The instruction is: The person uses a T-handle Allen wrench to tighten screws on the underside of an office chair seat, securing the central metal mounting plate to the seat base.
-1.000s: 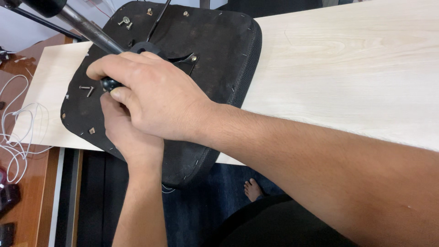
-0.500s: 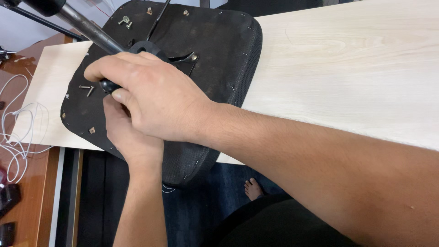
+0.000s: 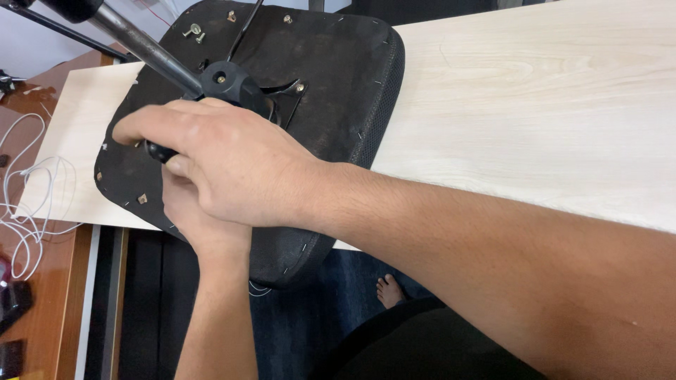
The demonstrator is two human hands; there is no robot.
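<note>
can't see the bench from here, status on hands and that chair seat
Right hand over left hand, closed on black tool handle. Upturned chair seat on pale board. Nothing blocking.

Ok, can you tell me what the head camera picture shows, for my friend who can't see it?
Two hands work on an upside-down black chair seat lying on a pale wooden board. The right hand, over the left hand, grips a black handle beside the metal post. White cable lies at left.

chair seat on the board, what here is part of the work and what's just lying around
In use: upturned black chair seat, black tool handle, right hand, left hand, metal post.
Lying about: white cable, pale wooden board.
</note>
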